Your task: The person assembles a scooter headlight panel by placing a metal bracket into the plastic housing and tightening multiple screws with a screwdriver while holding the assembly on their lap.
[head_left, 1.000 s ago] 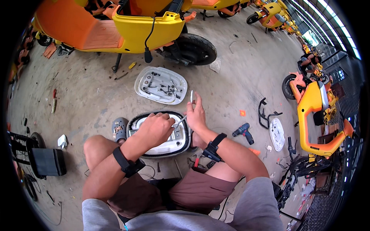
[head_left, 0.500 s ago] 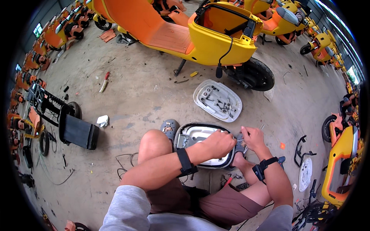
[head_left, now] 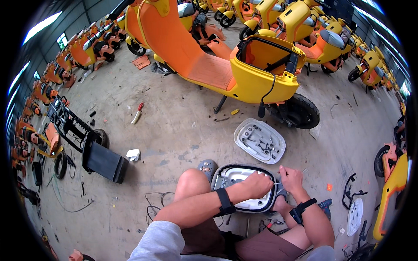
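Note:
Before me, between my feet, sits a rounded white shell with a dark rim (head_left: pixel 237 172), its hollow side up. My left hand (head_left: pixel 257 185) is closed in a fist above the shell's right part. Just right of it, past the rim, my right hand (head_left: pixel 291 179) is closed with the fingers pinched. A thin metal rod (head_left: pixel 277 183) spans the small gap between both hands, and each hand grips it. Its ends are hidden in the fingers, so its exact kind does not show. Beyond the shell lies a white tray (head_left: pixel 241 144) holding several bolts and small metal parts.
A yellow and orange scooter (head_left: pixel 257 82) stands ahead on its stand. To the left rests a black scooter frame with a box (head_left: pixel 104 158). A red-handled tool (head_left: pixel 140 107) lies on the floor. A black bracket (head_left: pixel 348 189) and white oval panel (head_left: pixel 355 215) lie right.
The whole view has shifted, so things appear lower and further right. Both hands remain closed near the shell's right end, and the rod between them now shows more plainly.

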Action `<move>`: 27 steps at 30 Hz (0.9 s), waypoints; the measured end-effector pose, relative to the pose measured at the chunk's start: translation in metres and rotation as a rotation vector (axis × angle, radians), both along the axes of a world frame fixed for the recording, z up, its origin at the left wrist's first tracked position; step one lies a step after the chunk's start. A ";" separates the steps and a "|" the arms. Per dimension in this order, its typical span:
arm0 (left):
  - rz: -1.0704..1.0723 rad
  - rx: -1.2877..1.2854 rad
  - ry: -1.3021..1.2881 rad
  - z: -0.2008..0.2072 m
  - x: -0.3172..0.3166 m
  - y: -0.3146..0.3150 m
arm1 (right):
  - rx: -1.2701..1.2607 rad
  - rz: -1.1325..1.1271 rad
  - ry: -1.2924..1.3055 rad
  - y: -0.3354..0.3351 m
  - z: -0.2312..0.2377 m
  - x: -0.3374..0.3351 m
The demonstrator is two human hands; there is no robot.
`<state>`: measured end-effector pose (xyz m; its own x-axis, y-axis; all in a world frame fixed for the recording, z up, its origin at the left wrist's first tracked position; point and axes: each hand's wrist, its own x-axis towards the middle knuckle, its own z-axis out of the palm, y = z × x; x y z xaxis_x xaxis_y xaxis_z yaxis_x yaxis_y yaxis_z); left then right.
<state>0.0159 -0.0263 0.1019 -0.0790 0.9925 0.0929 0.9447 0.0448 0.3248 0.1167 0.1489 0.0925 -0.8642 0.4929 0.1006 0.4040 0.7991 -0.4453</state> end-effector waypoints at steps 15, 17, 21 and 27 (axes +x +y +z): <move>-0.001 -0.030 -0.040 -0.002 -0.001 -0.004 | -0.394 0.476 -0.573 0.024 0.045 0.004; -0.005 -0.050 -0.051 -0.002 -0.001 -0.005 | -0.514 0.563 -0.633 0.033 0.044 0.007; -0.023 -0.025 -0.006 -0.005 -0.001 -0.002 | -0.641 0.637 -0.739 0.044 0.026 0.014; -0.022 -0.012 -0.036 -0.006 0.000 -0.003 | -0.369 0.631 -0.613 0.031 0.031 0.015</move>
<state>0.0159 -0.0298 0.0961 -0.0606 0.9951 0.0780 0.9332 0.0288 0.3583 0.1319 0.1800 0.1234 -0.8320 -0.1724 -0.5273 0.1931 0.8011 -0.5666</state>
